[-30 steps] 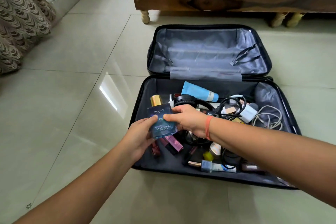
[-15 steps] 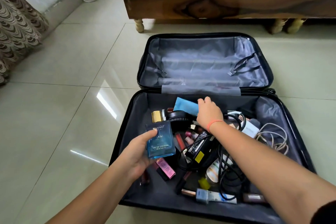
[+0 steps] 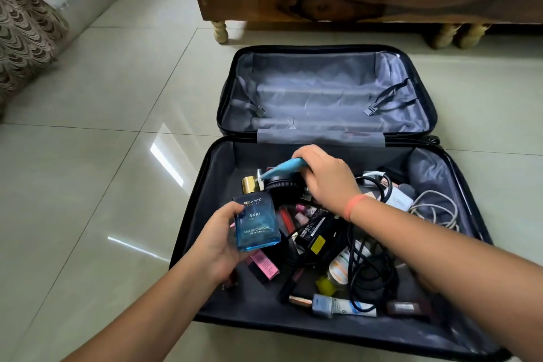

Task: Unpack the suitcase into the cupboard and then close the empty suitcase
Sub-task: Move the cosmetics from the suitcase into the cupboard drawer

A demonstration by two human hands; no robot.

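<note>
Lifting the blue tube (image 3: pixel 283 167) it has just reached, the right hand (image 3: pixel 326 178) grips it; the left hand (image 3: pixel 219 247) still holds the cologne (image 3: pixel 257 225), suitcase (image 3: pixel 205 185) still mostly full.

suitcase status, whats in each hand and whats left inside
Left hand holds the blue cologne bottle. Right hand grips the light blue tube above the headphones. Suitcase open; tangled cables, charger and cosmetics left inside.

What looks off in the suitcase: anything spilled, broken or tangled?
Nothing spilled or broken shows. In the suitcase, black cables loop around the power adapter and over a white tube, so lifting one may drag the others. Left hand holds the cologne bottle, right hand the blue tube.
</note>
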